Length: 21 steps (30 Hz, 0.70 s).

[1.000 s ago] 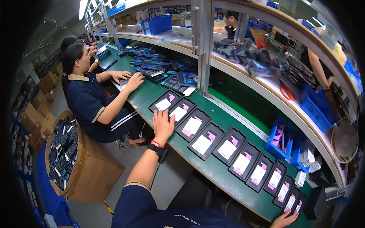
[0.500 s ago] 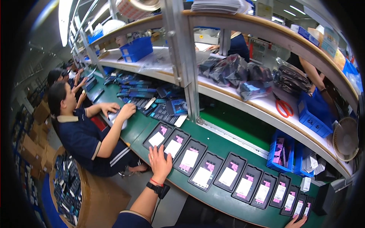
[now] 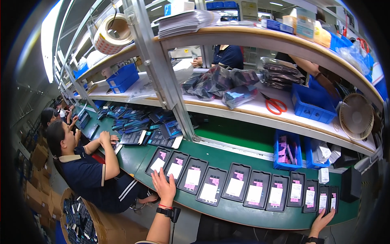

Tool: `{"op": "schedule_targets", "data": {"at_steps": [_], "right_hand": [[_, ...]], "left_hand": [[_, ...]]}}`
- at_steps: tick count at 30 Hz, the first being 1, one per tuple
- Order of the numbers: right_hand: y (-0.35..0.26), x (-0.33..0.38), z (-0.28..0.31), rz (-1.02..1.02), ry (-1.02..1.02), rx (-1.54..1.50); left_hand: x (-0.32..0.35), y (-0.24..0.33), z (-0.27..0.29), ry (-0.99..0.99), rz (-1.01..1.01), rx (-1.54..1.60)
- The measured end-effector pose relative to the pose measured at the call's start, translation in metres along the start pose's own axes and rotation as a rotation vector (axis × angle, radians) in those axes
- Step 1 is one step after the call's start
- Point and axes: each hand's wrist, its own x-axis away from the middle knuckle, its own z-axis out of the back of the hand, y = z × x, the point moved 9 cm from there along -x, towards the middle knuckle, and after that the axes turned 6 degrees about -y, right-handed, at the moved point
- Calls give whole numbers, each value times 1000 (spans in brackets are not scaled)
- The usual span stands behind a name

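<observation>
Worktop (image 3: 215,156), green, crossing the view from the far left to the right edge, with a loaded shelf (image 3: 243,116) running above its far side. A seated co-worker (image 3: 87,166) occupies the left, just beyond a cardboard box (image 3: 118,227) filled with dark flat items. On the worktop near the co-worker lies a heap of dark and blue flat packages (image 3: 134,123). Eleven black trays (image 3: 231,174) stand side by side along the near edge, each bearing a white sheet (image 3: 235,187) and pink pieces (image 3: 239,175). Two blue bins (image 3: 287,165) sit behind the row's right part. Left hand (image 3: 164,188): fingers extended and spread at the near ends of the first two trays, grasping nothing visible; contact cannot be told. Right hand (image 3: 323,223): partly open, fingertips at the near ends of the last trays at right; whether it grips one cannot be told. Red-handled scissors (image 3: 276,106) lie on the shelf.
</observation>
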Motion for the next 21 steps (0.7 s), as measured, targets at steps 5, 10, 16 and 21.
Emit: {"op": "schedule_targets", "data": {"at_steps": [5,10,16,21], "right_hand": [[-2,3,4,0,30,-66],[-5,9,14,-8,92,-134],[-20,9,15,23,83,-249],[-21,5,26,-44,60,-307]], "left_hand": [[-1,-4,2,37,17,-2],[-9,1,-3,-16,27,-65],[-13,-3,-5,-6,-1,-186],[-8,0,-3,-28,25,-157]]}}
